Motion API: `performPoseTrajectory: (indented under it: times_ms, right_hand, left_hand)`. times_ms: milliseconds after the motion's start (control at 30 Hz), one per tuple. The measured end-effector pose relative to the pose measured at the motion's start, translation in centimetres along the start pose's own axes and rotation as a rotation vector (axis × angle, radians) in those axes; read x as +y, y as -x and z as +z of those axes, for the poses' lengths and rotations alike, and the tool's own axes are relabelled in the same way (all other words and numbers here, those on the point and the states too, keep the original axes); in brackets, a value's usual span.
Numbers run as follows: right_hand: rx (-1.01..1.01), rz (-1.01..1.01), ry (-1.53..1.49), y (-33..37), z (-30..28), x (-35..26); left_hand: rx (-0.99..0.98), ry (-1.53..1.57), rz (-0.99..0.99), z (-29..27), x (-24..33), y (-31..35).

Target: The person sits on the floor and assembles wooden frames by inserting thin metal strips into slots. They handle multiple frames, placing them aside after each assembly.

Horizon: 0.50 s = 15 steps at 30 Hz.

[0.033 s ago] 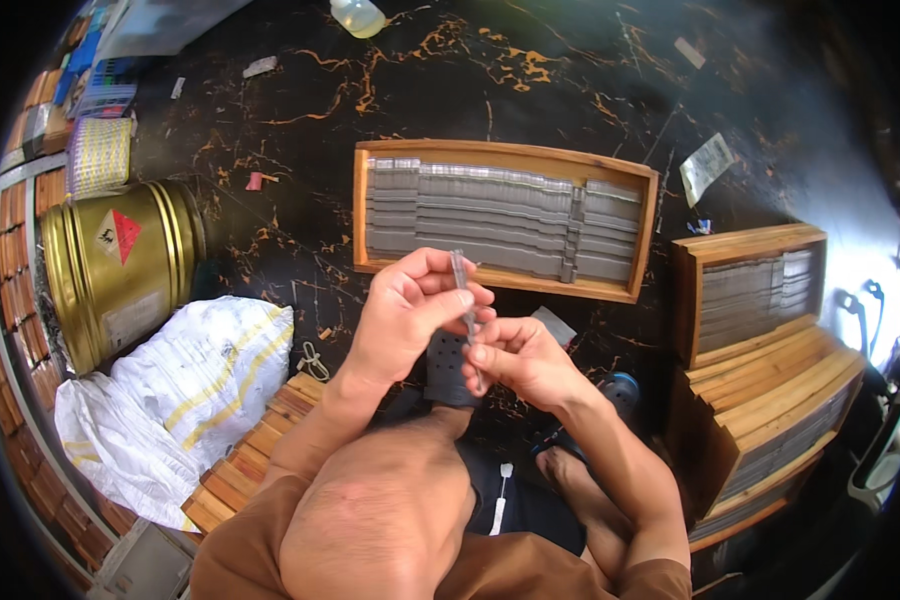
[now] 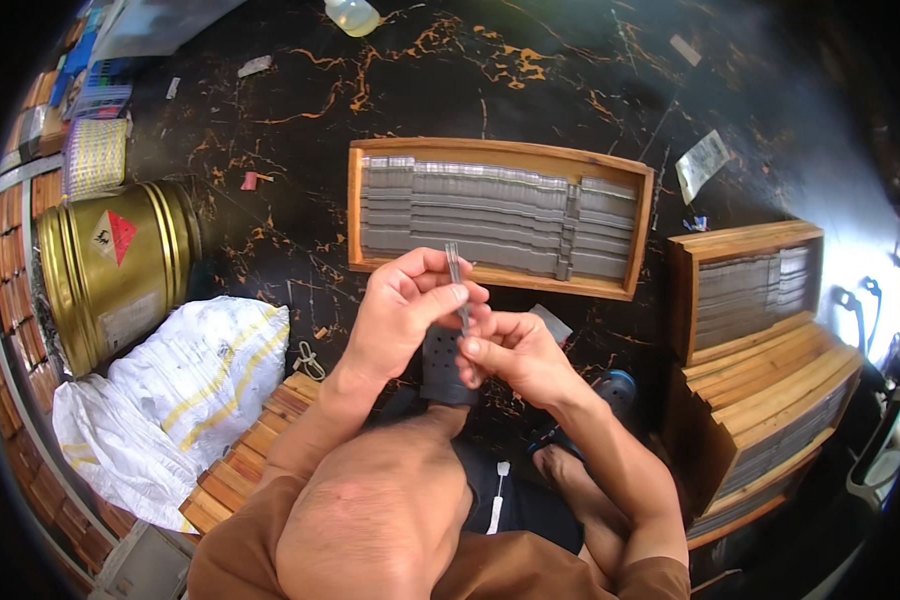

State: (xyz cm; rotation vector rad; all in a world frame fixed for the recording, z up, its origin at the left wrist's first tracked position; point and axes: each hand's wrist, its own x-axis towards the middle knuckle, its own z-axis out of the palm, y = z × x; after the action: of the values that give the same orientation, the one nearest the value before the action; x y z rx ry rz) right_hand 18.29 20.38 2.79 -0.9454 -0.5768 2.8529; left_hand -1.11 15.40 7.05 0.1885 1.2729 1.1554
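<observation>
Several thin, narrow grey strips [image 2: 454, 262], shiny and partly see-through, are pinched upright between my two hands. My left hand [image 2: 410, 300] is closed on their upper part, thumb against fingers, with the tips standing out above. Just below and to the right, my right hand [image 2: 515, 350] grips the lower part, and its fingers hide that end. What exactly the strips are made of I cannot tell. Beyond my hands lies a shallow wooden box [image 2: 500, 150], filled with rows of similar grey strips [image 2: 490, 215].
At right, wooden boxes [image 2: 760, 375] of strips are stacked. A gold metal drum [image 2: 115, 265] and a white woven sack [image 2: 185, 385] stand at left, beside a slatted wooden surface [image 2: 235, 470]. Paper scraps [image 2: 703, 165] lie on the dark marbled floor [image 2: 300, 100].
The strips' upper ends look slightly wider apart, and less of their lower end shows below my right hand. The whole view has shifted slightly.
</observation>
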Motion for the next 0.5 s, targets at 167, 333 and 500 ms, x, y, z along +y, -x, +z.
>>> performPoseTrajectory:
  times_ms: [167,333,500]
  right_hand:
    - [0.482,-0.320,0.697,-1.3,-0.8,0.3]
    - [0.907,-0.480,1.091,-2.8,-6.3,-2.4]
    - [1.003,-0.350,1.201,-3.4,-8.4,-3.0]
  left_hand:
    - [0.063,-0.276,0.056,-1.2,-4.1,-1.9]
    - [0.049,-0.705,0.148,-0.4,-4.7,-1.7]
    - [0.022,-1.147,0.335,-0.2,-4.8,-2.1]
